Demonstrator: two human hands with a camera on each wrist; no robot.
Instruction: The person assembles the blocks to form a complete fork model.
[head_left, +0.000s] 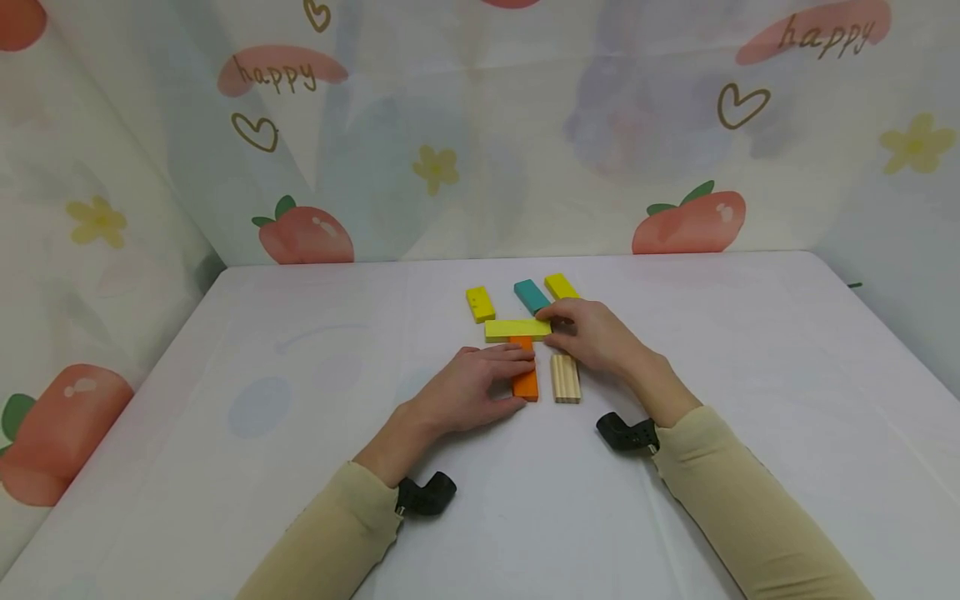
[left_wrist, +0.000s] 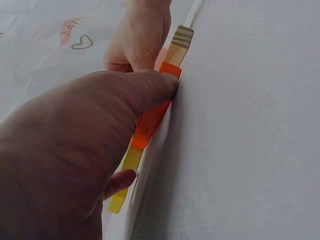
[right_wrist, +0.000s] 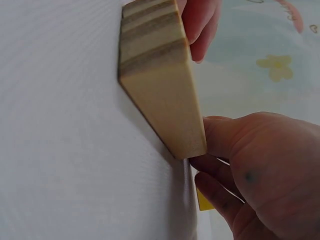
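My left hand (head_left: 480, 387) holds an orange block (head_left: 527, 385), its fingers over the far part and its thumb at the near end; the left wrist view shows the thumb against the orange block (left_wrist: 155, 117). A yellow-green block (head_left: 513, 330) lies crosswise at the orange block's far end. My right hand (head_left: 596, 333) pinches that yellow-green block's right end between thumb and fingers, which partly hide it. Close below the right hand lies a plain wooden block (head_left: 566, 380) with striped grain, large in the right wrist view (right_wrist: 165, 100).
Behind the crosswise block lie a yellow block (head_left: 480, 304), a teal block (head_left: 531, 296) and another yellow block (head_left: 561, 286), partly behind the right hand. All rest on a white-covered table (head_left: 300, 492). A patterned cloth (head_left: 480, 125) rises at the table's back edge.
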